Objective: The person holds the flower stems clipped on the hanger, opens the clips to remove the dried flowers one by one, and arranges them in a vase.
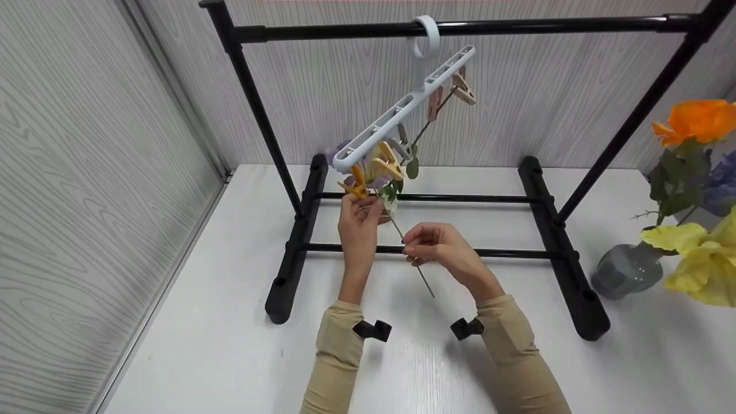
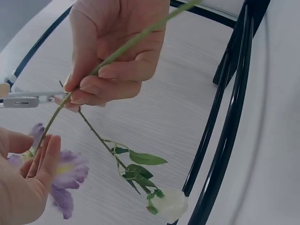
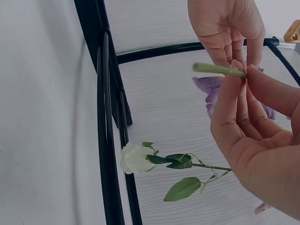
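A purple artificial flower (image 2: 70, 171) with a yellowish centre has a long green stem (image 2: 129, 44). My left hand (image 1: 359, 227) holds that stem close to the bloom, below the orange clothespin (image 1: 357, 183). Farther down, my right hand (image 1: 443, 247) pinches the same stem between thumb and fingers; its cut end sticks out past them in the right wrist view. Beyond the hands a white rose (image 3: 137, 158) with green leaves hangs head down, its stem (image 1: 422, 132) rising toward clothespins on the white hanger (image 1: 379, 129). The hands partly cover the purple flower in both wrist views.
The hanger hooks over the top bar (image 1: 333, 30) of a black rack standing on a white table (image 1: 230, 299). More clothespins (image 1: 462, 89) hang along it. At right stands a grey vase (image 1: 627, 270) with orange (image 1: 698, 121), purple and yellow flowers (image 1: 710, 261).
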Demonstrator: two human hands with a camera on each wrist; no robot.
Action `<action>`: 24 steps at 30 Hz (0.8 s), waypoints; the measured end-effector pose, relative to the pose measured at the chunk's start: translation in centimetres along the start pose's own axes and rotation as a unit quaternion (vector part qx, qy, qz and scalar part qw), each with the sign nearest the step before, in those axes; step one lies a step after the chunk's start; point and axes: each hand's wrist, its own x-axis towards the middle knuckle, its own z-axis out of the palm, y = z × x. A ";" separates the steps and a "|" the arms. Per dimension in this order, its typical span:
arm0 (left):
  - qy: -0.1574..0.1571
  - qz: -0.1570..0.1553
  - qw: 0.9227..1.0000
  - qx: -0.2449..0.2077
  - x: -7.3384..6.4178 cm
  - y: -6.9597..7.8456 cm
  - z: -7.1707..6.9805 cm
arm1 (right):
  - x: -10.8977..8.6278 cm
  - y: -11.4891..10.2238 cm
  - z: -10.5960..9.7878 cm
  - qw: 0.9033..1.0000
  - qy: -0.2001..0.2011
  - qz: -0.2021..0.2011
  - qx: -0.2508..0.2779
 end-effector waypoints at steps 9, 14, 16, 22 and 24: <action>-0.035 -0.069 0.996 -0.047 0.0 0.9 -0.1 | 0.1 0.2 0.2 0.998 -0.039 0.010 -0.054; -0.042 -0.069 0.996 -0.025 -0.4 2.9 -0.1 | 0.1 0.3 0.4 0.997 -0.059 0.010 -0.052; -0.046 -0.066 0.997 -0.023 -0.6 3.5 -0.1 | 0.1 0.2 0.4 0.997 -0.064 0.005 -0.043; -0.071 -0.084 0.993 -0.032 -0.7 3.6 0.2 | -0.2 -0.1 0.3 0.998 -0.061 -0.008 -0.015; -0.083 -0.093 0.992 -0.029 -0.8 3.6 0.3 | -0.2 -0.1 0.2 0.998 -0.054 -0.008 -0.007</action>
